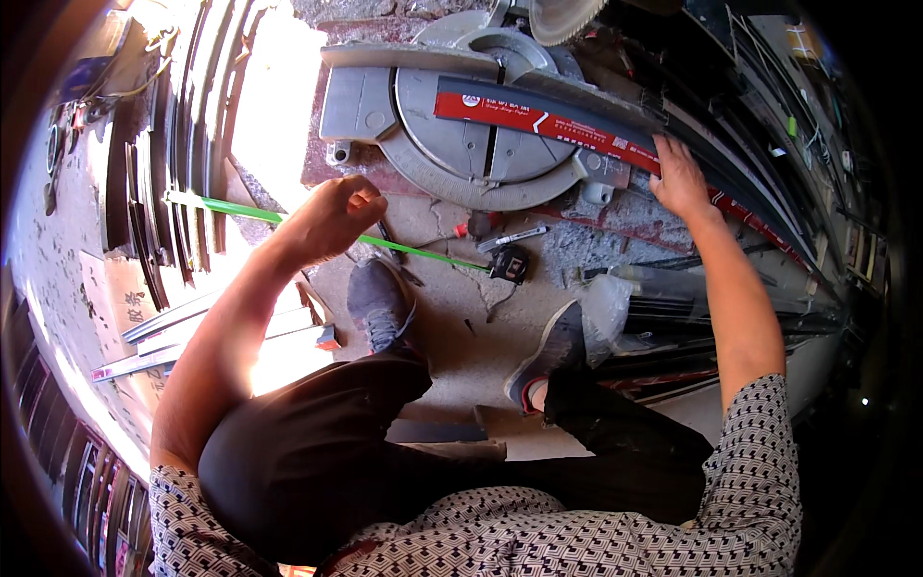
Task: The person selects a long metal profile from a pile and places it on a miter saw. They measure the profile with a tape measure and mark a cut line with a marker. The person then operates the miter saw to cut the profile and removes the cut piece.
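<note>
Your left hand (332,216) is curling into a fist around the green tape blade (423,252). Your right hand (681,178) is pressing flat, fingers spread, on the red-labelled profile (577,130) lying across the mitre saw table (461,154), while the tape measure case (510,264) is lying on the floor between them.

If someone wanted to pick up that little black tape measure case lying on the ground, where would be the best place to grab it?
Probably across the two flat sides of the tape measure case, coming down from above. It lies on the concrete floor with open space around it. The green tape runs out of it toward the left hand, so keep fingers off that edge.
</note>
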`<state>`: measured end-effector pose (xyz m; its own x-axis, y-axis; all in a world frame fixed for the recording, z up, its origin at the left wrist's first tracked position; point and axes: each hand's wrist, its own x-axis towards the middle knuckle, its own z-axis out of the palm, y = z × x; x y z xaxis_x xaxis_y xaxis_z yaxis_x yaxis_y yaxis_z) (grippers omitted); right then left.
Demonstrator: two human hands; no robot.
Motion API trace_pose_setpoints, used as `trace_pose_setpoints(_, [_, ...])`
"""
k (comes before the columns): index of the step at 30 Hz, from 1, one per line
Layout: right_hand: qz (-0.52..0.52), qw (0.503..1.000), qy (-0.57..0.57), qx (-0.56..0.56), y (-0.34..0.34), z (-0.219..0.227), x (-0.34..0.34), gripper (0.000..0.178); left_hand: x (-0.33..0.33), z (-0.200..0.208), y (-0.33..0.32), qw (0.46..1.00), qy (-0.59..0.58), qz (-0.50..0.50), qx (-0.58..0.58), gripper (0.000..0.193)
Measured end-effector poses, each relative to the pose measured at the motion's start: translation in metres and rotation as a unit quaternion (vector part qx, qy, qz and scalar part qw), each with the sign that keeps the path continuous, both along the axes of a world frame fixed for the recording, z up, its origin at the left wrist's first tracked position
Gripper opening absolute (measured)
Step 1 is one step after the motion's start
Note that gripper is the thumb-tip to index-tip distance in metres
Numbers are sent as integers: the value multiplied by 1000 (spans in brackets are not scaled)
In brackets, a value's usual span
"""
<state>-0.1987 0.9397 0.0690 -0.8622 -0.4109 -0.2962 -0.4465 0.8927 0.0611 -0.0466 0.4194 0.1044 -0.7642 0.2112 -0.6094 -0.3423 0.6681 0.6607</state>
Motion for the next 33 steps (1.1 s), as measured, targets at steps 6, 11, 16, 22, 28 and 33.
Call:
trace_pose_setpoints(6, [-15, 1000, -7, 11, -4, -1, -1, 69, -4, -6, 5, 1000, -3, 0, 12, 43])
trace_pose_setpoints(11, [-23, 999, -27, 24, -10, 6, -2, 69, -3, -11, 5, 1000, -4, 14, 27, 44])
trace_pose_setpoints(16, [-20, 999, -40, 13, -12, 11, -4, 69, -1, -13, 6, 999, 1, 15, 32, 45])
trace_pose_setpoints(22, [-46, 996, -81, 8, -12, 13, -10, 70, -3, -19, 10, 998, 4, 24, 54, 47])
trace_pose_setpoints(28, [-76, 989, -123, 12, -15, 19, -17, 70, -9, -29, 16, 995, -15, 46, 91, 46])
trace_pose_setpoints(33, [-80, 989, -121, 29, -20, 31, -17, 72, -12, -46, 22, 986, -39, 89, 135, 44])
